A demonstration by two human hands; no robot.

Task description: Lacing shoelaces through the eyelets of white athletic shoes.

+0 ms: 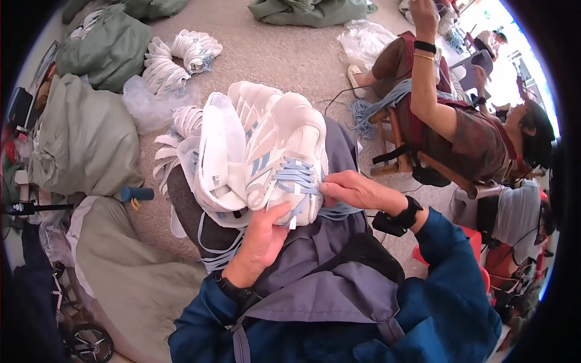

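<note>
A white shoe upper (287,136) with light blue stripes lies across my lap, toe pointing away. Light blue shoelace (295,175) crosses back and forth over its front opening. My left hand (263,239) grips the near end, thumb on top and fingers partly hidden. At the upper's right edge, my right hand (354,190) is closed, with thumb and forefinger pinching where the lace ends at the eyelets. The fingertips partly hide the lace. More white uppers (221,142) are stacked against the left side of the held one. Loose blue laces (340,210) hang beneath my right hand.
Bundles of white uppers (196,51) lie on the floor at the far left, beside green-grey sacks (85,136) and clear plastic (151,106). To the right, another person (448,118) sits on a wooden chair (393,145), blue laces across their lap. A red stool (469,242) stands near my right elbow.
</note>
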